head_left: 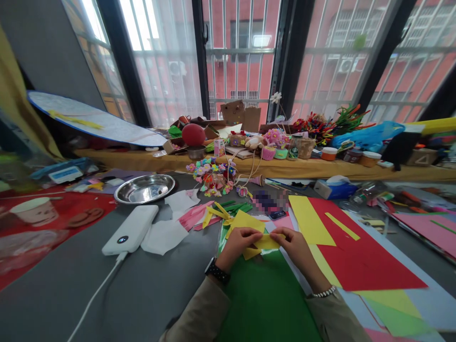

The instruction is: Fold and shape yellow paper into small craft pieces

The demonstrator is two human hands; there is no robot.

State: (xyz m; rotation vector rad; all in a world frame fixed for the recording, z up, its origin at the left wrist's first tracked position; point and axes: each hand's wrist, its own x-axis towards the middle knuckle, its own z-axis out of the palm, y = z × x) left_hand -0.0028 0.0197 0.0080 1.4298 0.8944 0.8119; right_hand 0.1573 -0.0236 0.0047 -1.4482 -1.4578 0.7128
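A small piece of yellow paper (268, 242) is stretched between my two hands, above a green sheet (267, 294). My left hand (239, 243) pinches its left end between thumb and fingers. At its right end, my right hand (292, 246) pinches it the same way. Just behind my left hand lies a larger yellow paper piece (247, 221), with another yellow scrap beneath the held piece. Folded yellow strips (215, 213) and green paper strips (237, 208) rest a little farther back.
Red paper (370, 261) and a yellow sheet (309, 219) lie to the right. On the left are a white power bank (131, 230) with a cable, white paper pieces (164, 237) and a metal plate (124, 194). Crafts crowd the windowsill (160, 164); a paper cup (34, 211) stands far left.
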